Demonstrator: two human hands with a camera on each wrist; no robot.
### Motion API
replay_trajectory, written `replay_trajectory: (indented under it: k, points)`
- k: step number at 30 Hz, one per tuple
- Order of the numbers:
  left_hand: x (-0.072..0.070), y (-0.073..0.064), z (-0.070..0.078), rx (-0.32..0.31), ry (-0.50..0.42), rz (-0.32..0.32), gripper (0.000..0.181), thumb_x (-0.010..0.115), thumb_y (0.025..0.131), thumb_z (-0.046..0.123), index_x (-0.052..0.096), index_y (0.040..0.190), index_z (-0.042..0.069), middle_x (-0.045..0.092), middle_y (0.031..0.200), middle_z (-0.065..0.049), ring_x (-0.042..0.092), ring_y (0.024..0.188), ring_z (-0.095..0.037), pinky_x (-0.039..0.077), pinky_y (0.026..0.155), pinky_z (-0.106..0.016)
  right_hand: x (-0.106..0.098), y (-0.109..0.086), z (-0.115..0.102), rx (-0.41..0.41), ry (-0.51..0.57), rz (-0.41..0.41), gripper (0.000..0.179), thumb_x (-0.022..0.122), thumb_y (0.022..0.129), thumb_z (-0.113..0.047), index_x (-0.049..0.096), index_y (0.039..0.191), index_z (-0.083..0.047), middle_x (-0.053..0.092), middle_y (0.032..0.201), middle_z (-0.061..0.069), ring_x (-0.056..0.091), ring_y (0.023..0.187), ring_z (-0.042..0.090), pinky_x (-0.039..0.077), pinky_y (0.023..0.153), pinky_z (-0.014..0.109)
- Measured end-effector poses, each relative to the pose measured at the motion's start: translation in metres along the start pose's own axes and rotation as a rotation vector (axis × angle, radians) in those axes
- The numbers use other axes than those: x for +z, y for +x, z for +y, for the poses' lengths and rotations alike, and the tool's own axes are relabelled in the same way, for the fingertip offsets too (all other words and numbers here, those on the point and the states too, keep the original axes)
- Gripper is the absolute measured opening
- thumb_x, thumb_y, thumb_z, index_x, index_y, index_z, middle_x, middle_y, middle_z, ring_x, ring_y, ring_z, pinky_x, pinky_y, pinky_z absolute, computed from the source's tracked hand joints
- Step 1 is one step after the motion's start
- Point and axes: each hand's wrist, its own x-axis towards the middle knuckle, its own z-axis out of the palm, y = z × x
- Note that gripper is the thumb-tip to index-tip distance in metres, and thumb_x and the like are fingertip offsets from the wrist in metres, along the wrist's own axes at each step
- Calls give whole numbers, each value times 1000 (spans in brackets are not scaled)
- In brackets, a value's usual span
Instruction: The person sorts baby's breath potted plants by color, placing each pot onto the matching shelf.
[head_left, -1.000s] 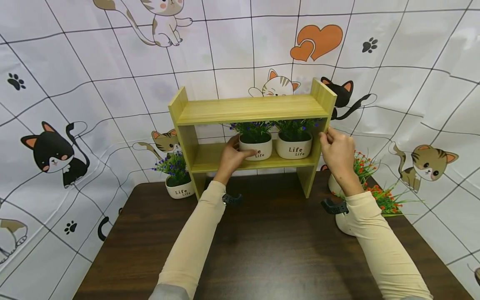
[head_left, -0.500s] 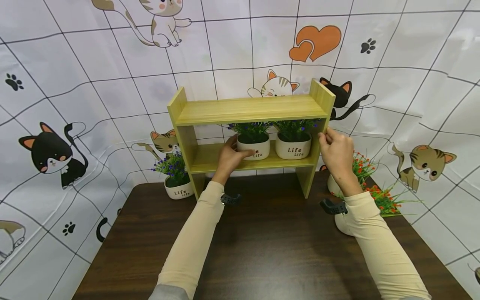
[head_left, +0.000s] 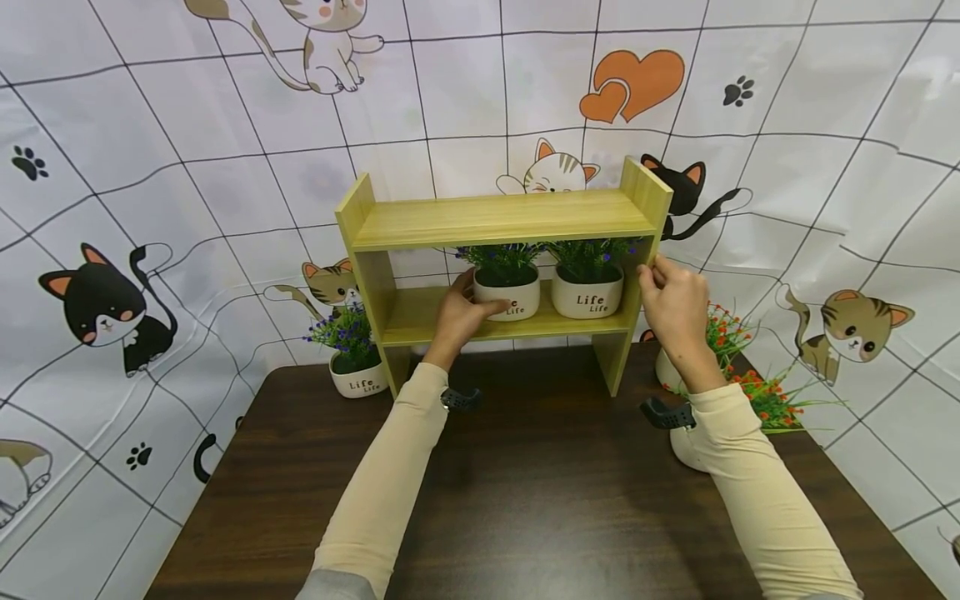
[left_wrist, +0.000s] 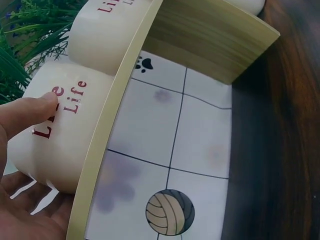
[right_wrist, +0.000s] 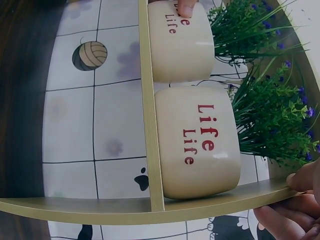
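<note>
My left hand (head_left: pixel 459 315) holds a white pot (head_left: pixel 519 293) with purple-flowered greenery on the lower board of a small wooden shelf (head_left: pixel 502 217). The thumb lies across the pot's "Life" lettering, and the fingers reach round its left side. A matching pot (head_left: pixel 588 305) stands just to its right, with a narrow gap between them in the head view. My right hand (head_left: pixel 678 308) pinches the front edge of the shelf's right side panel (right_wrist: pixel 225 206) between thumb and fingers. The upper board hides the tops of both plants.
Another purple-flowered pot (head_left: pixel 360 382) stands on the dark wooden table (head_left: pixel 525 500), left of the shelf. Orange-flowered pots (head_left: pixel 688 446) stand at the right, partly behind my right forearm. A cat-print wall covering (head_left: pixel 465 92) rises close behind the shelf.
Compared with a second ago, the held pot has shifted slightly left with my left hand, widening the gap to its neighbour. My right hand keeps its grip on the side panel.
</note>
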Motion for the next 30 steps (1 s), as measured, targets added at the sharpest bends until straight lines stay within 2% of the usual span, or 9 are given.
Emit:
replay_trajectory:
  k: [7,11,16,20,25,30]
  points:
    - [-1,-2,1,18,1,-40,104,86,90,23,22,171,15,39,168,-17,49,149,-36,52,113,-51,0,0,-1,-4,6,-1,22,66,102,-5,78,113,10,73,68,23,38,47,-8,24,45,11]
    - [-1,-3,2,33,21,-50,107,86,91,24,17,172,11,36,168,-21,49,149,-39,52,113,-51,0,0,-2,-3,-2,5,20,67,102,-5,79,110,8,67,58,19,35,45,-7,23,45,15]
    - [-4,-10,5,55,45,-24,101,85,92,23,23,169,6,40,165,-24,50,147,-42,53,113,-51,0,-1,-2,-9,-7,11,18,68,101,-5,80,106,7,60,52,14,32,43,-6,21,44,18]
    - [-9,-16,6,77,60,1,94,83,94,24,28,167,4,41,165,-22,47,150,-40,48,117,-52,1,-1,-2,-10,-11,13,18,67,101,-6,80,105,7,60,53,14,33,44,-4,21,45,18]
    - [-18,-25,7,117,88,33,82,78,98,27,36,164,3,46,163,-20,45,152,-37,42,123,-50,1,0,0,-8,-13,13,21,67,102,-6,79,112,8,63,55,17,34,44,-4,22,45,17]
    - [-28,-34,9,132,80,74,65,75,101,25,48,155,4,56,152,-19,54,144,-36,47,118,-49,1,-1,0,-9,-11,11,21,67,102,-6,79,112,9,64,56,18,37,45,0,22,45,16]
